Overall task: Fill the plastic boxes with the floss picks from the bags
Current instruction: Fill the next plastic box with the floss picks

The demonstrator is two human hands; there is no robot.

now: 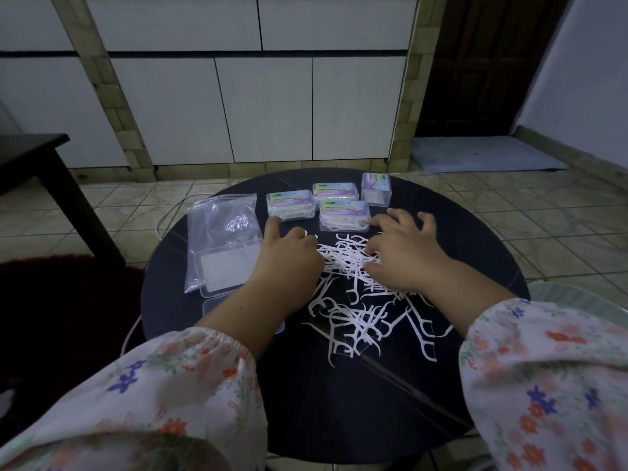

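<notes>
A loose pile of white floss picks (pixel 356 300) lies spread over the middle of the round black table (pixel 339 396). My left hand (pixel 289 260) rests on the pile's left edge, index finger stretched out, the others curled over picks. My right hand (pixel 404 253) lies on the pile's upper right with fingers spread and bent into the picks. An open clear plastic box (pixel 227 270) sits at the left on a nearly empty clear bag (pixel 221 226). Three filled, labelled boxes (pixel 290 205), (pixel 334 191), (pixel 344 215) lie at the back; another box (pixel 375 188) stands upright beside them.
A clear lid or second box (pixel 212 305) lies partly under my left forearm. A dark side table (pixel 37 164) stands at the left, with a white cable (pixel 163 215) on the tiled floor. White cabinets run along the far wall, and a grey mat (pixel 482 154) lies by the door.
</notes>
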